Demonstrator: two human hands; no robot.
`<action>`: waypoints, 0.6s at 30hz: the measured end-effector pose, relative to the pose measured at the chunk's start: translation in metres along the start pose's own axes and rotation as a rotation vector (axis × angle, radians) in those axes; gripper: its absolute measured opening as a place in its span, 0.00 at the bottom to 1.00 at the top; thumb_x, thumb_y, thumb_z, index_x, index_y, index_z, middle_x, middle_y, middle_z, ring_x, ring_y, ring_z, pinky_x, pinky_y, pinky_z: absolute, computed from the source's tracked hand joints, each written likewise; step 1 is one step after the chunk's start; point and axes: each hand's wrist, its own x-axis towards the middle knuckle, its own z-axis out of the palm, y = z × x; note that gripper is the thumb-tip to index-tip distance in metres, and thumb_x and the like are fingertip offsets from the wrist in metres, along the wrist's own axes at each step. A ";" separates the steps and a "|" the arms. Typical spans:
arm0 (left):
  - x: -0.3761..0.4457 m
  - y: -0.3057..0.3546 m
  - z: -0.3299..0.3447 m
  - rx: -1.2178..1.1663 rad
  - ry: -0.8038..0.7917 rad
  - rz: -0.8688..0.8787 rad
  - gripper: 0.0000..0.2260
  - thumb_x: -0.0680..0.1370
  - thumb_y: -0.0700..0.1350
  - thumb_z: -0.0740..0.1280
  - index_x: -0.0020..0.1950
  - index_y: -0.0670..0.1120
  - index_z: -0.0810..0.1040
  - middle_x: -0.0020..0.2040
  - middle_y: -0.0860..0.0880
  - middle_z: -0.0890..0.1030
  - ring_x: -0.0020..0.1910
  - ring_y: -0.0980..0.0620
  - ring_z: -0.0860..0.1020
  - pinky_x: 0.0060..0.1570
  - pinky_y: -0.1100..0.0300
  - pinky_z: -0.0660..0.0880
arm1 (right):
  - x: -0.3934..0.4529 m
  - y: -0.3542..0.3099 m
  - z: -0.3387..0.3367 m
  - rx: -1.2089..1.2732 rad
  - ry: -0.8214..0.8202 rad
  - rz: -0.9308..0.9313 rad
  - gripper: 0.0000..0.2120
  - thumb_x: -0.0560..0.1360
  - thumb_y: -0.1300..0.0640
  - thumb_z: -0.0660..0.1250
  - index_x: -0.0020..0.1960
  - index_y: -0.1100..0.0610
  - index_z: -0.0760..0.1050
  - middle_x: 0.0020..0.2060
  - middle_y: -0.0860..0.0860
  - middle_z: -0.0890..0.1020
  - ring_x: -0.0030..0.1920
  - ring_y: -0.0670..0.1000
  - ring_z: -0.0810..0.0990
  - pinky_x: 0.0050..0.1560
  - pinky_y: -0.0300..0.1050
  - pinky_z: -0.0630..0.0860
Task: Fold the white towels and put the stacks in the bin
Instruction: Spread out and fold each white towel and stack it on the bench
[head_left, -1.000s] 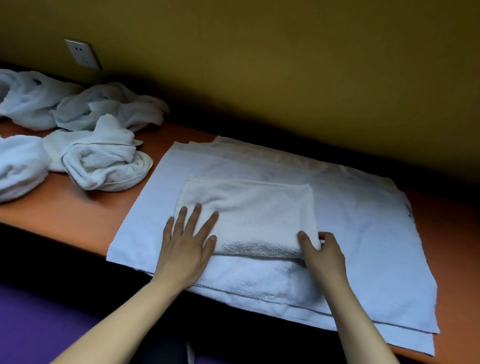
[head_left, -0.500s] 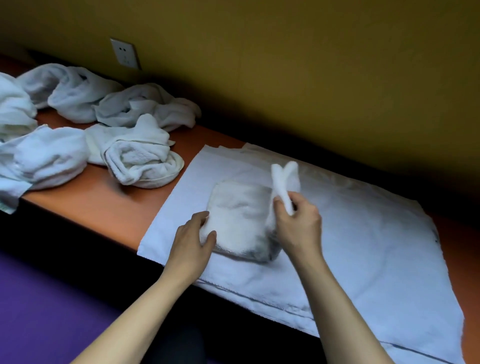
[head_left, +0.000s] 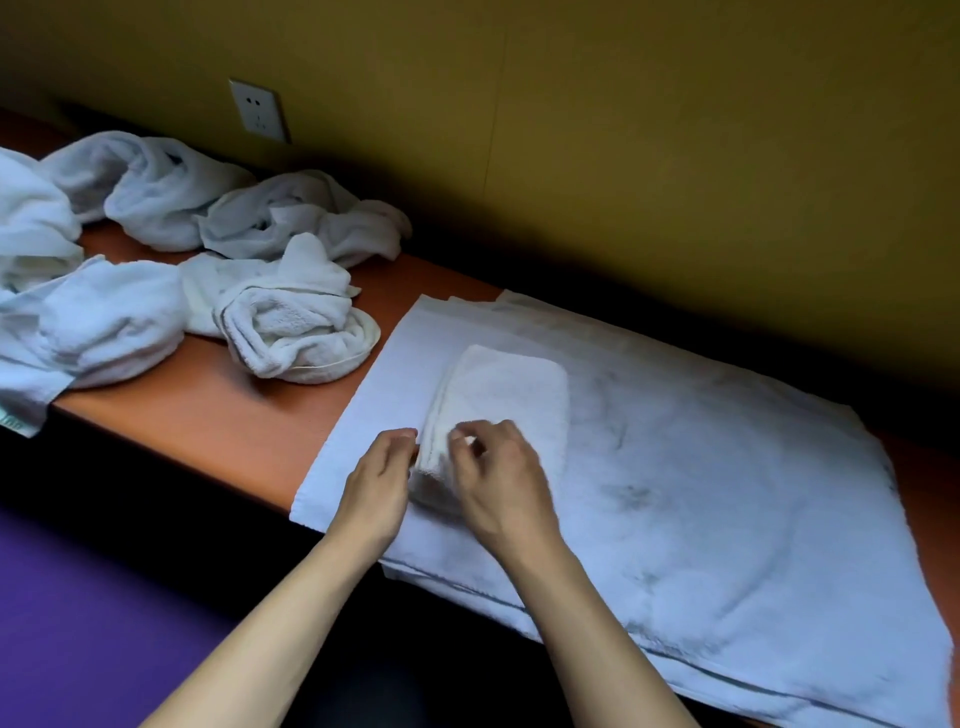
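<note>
An orange surface (head_left: 208, 415) runs along a yellow wall, and most of its right part is covered by a large white towel (head_left: 701, 467) spread flat. To the left a heap of crumpled white towels (head_left: 291, 332) lies unfolded, at least four or five of them, well apart from the hands. On the near left part of the spread towel sits a small folded towel (head_left: 504, 400), doubled into a compact rectangle. The left hand (head_left: 374, 483) rests against its left edge, fingers loosely curled and touching the layers; whether they pinch anything cannot be told. The right hand (head_left: 498, 478) lies on the towel's near corner with fingers bent, seemingly nipping the top layer at the edge. No bin is in view and no stack shows. Judging by this, the task is at an early stage: one towel is nearly folded, the heap waits, and binning has not begun.
</note>
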 end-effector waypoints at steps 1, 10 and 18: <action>-0.001 0.005 0.002 0.032 -0.013 -0.008 0.17 0.76 0.65 0.58 0.57 0.59 0.78 0.58 0.54 0.82 0.61 0.49 0.79 0.63 0.51 0.73 | 0.000 0.006 -0.007 0.034 0.130 0.022 0.12 0.80 0.50 0.61 0.57 0.53 0.80 0.47 0.52 0.79 0.50 0.54 0.78 0.52 0.48 0.73; 0.007 0.042 0.024 0.158 -0.034 -0.126 0.21 0.77 0.53 0.69 0.66 0.46 0.71 0.60 0.48 0.79 0.55 0.46 0.79 0.44 0.55 0.75 | -0.003 0.056 -0.033 0.358 0.028 0.521 0.19 0.80 0.45 0.63 0.67 0.53 0.67 0.57 0.50 0.79 0.51 0.50 0.78 0.45 0.42 0.71; -0.015 0.047 0.042 0.021 -0.070 0.018 0.22 0.79 0.45 0.68 0.72 0.56 0.68 0.60 0.45 0.81 0.52 0.48 0.82 0.44 0.55 0.76 | -0.010 0.072 -0.054 0.648 0.133 0.477 0.13 0.78 0.53 0.69 0.61 0.49 0.74 0.50 0.48 0.83 0.47 0.44 0.82 0.47 0.42 0.80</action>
